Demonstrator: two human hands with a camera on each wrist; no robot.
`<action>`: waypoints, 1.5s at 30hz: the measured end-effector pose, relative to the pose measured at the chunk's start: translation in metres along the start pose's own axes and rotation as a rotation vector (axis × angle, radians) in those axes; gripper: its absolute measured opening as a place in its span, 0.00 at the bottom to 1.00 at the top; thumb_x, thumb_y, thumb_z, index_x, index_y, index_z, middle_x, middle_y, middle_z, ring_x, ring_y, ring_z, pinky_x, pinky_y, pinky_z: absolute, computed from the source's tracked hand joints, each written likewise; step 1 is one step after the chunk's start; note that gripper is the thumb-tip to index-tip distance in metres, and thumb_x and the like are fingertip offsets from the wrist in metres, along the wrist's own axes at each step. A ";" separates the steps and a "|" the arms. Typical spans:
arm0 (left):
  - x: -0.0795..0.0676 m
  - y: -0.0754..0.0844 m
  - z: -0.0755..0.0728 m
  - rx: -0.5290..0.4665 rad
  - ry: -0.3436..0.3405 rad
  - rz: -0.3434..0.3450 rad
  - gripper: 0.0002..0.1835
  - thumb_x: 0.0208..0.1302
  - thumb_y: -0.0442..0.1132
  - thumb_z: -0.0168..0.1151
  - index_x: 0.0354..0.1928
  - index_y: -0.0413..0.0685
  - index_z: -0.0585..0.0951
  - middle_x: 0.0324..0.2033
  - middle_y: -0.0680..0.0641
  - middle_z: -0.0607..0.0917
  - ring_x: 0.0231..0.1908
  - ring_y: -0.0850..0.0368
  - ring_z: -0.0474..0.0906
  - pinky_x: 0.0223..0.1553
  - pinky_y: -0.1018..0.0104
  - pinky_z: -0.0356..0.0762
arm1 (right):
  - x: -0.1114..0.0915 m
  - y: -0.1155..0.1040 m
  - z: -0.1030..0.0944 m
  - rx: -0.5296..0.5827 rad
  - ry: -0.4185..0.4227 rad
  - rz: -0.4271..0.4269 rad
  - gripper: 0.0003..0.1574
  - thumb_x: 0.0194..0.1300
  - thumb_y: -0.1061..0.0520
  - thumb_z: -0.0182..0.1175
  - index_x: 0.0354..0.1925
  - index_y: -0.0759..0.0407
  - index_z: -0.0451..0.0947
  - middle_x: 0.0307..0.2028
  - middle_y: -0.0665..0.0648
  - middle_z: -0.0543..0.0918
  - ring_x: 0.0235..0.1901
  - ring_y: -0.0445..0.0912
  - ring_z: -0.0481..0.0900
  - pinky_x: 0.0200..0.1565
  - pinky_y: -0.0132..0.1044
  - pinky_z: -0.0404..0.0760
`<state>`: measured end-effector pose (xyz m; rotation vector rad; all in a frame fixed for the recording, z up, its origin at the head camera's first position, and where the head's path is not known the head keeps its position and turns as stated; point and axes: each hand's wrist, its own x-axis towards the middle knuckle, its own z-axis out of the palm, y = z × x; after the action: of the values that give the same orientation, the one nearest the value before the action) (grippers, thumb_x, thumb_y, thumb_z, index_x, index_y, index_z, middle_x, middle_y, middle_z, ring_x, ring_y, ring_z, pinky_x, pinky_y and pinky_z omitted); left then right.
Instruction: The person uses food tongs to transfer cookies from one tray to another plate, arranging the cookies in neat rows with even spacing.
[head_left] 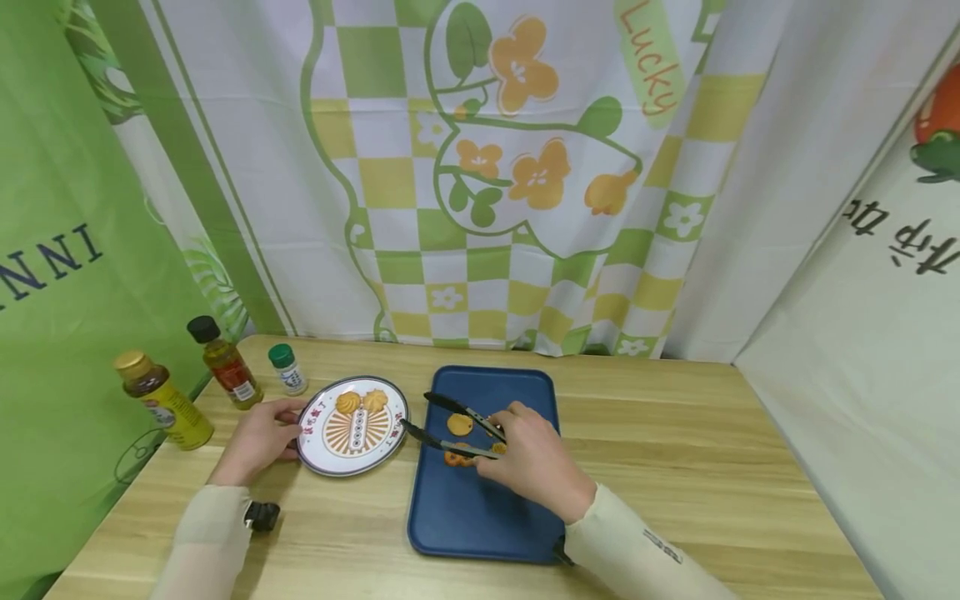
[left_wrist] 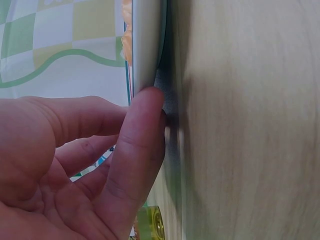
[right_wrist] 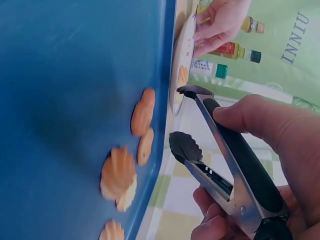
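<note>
My left hand (head_left: 258,442) pinches the left rim of a white patterned plate (head_left: 315,454); in the left wrist view its thumb lies against the plate's outer side (left_wrist: 147,45). Two swirled cookies (head_left: 362,402) lie on the plate's far part. Over the blue tray (head_left: 487,533), my right hand (head_left: 532,458) holds black-and-silver tongs (head_left: 457,407). The tongs' black tips (right_wrist: 185,147) stand apart with no cookie between them, reaching toward the plate's right edge. Several cookies (right_wrist: 117,172) sit on the tray, partly hidden by the tongs and right hand in the head view.
At the back left stand a yellow-labelled bottle (head_left: 176,412), a black-capped bottle of oil (head_left: 228,367) and a green-capped shaker (head_left: 288,371), close to my left hand. A patterned curtain (head_left: 465,275) hangs behind the wooden table (head_left: 675,475).
</note>
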<state>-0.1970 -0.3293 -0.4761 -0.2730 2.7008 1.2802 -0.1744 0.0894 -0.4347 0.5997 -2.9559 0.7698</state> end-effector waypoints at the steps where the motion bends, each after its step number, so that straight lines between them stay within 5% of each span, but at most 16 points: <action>1: 0.000 0.000 0.000 -0.001 0.000 0.000 0.29 0.79 0.28 0.57 0.79 0.28 0.71 0.61 0.24 0.78 0.44 0.48 0.86 0.38 0.63 0.95 | -0.002 0.002 -0.002 0.003 0.001 0.008 0.36 0.59 0.48 0.84 0.59 0.66 0.89 0.44 0.58 0.87 0.35 0.45 0.76 0.34 0.39 0.79; 21: -0.003 -0.001 -0.002 -0.008 -0.005 0.003 0.29 0.79 0.27 0.57 0.79 0.29 0.71 0.61 0.25 0.78 0.47 0.45 0.85 0.40 0.63 0.95 | -0.018 0.026 -0.026 -0.039 -0.047 0.108 0.39 0.57 0.47 0.85 0.60 0.67 0.88 0.48 0.60 0.86 0.36 0.47 0.80 0.36 0.44 0.84; 45: -0.001 -0.002 0.000 0.004 -0.002 0.005 0.29 0.79 0.28 0.57 0.79 0.28 0.71 0.60 0.25 0.78 0.43 0.49 0.86 0.38 0.63 0.95 | -0.016 0.034 -0.033 -0.077 -0.039 0.082 0.40 0.57 0.47 0.85 0.61 0.70 0.88 0.53 0.68 0.88 0.41 0.53 0.87 0.43 0.53 0.91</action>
<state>-0.1960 -0.3301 -0.4772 -0.2644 2.7040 1.2762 -0.1742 0.1384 -0.4237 0.4969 -3.0464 0.6532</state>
